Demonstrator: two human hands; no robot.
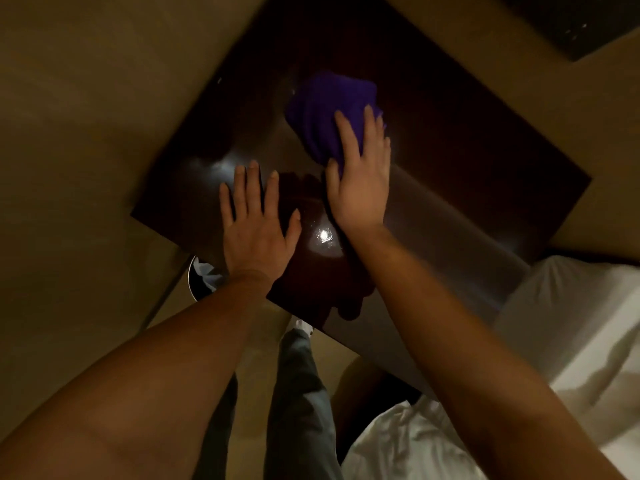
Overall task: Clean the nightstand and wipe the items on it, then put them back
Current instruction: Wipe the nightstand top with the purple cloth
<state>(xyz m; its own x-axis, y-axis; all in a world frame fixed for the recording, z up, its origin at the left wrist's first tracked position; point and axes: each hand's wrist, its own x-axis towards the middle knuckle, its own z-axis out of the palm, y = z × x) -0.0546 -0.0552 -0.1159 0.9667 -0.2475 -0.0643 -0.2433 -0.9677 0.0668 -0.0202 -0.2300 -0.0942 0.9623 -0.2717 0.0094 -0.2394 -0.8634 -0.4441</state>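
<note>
The dark glossy nightstand (450, 140) fills the middle of the head view, with nothing standing on its top. A purple cloth (322, 109) lies bunched on the top near the centre. My right hand (360, 178) presses flat on the cloth's near edge, fingers spread over it. To the left, my left hand (256, 223) rests palm down on the bare wood near the front edge, fingers apart and holding nothing. A bright light reflection sits on the surface between my wrists.
White bedding (571, 323) lies at the lower right beside the nightstand. A round dark bin with a white liner (204, 275) stands on the floor under the nightstand's left corner. Beige walls (86, 116) close in at the left and back. My legs stand below.
</note>
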